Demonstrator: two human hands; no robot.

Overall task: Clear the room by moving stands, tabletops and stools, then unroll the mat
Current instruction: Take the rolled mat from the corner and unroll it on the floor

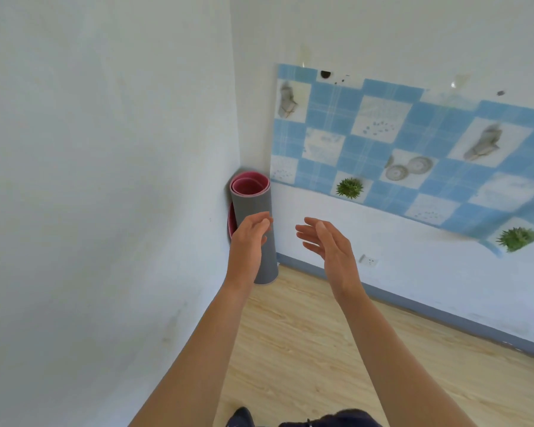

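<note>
One rolled mat [253, 208], grey outside and pink inside, stands on end on the floor [305, 334] in the corner where the two walls meet, its long axis upright and its open end uppermost. A pink edge shows behind its lower left side; whether this belongs to the same roll cannot be told. Two hands are in view. The left hand [248, 238] is the nearer, directly in front of the roll at mid-height, fingers [264, 221] loosely curved and released, grasping nothing; contact with the mat cannot be confirmed. The right hand [327, 241] is spread and released, just to the right of the roll and apart from it, palm facing it. In the inspector's judgement the mat lies straight ahead of both hands, requiring closure from either side
</note>
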